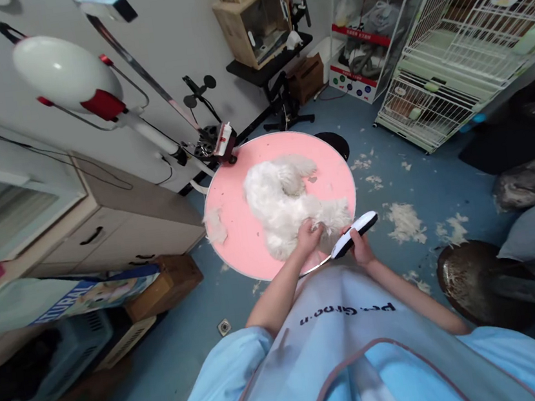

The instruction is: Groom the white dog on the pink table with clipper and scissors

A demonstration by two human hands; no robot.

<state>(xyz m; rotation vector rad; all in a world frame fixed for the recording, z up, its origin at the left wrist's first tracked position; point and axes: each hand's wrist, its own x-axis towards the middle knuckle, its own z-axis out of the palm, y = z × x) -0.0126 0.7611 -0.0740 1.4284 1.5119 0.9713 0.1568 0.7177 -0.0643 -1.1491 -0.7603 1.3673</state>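
A fluffy white dog [275,203] lies on the round pink table [238,243]; its head is hard to make out. My left hand [309,235] is closed on the dog at its near side, fingers sunk in the fur, perhaps around a leg. White-and-black hair clippers [355,234] are gripped in my right hand [362,250] at the table's near right edge. The clippers tilt up to the right, their lower end close to my left hand and the fur. Cut tufts of fur [215,225] lie on the table's left side.
A white-and-red dryer [69,72] on an arm hangs at the upper left. Wire cages [435,102] stand at the right, a round stool [472,279] below them. Fur clippings [405,222] litter the blue floor. Cabinets [120,235] line the left wall.
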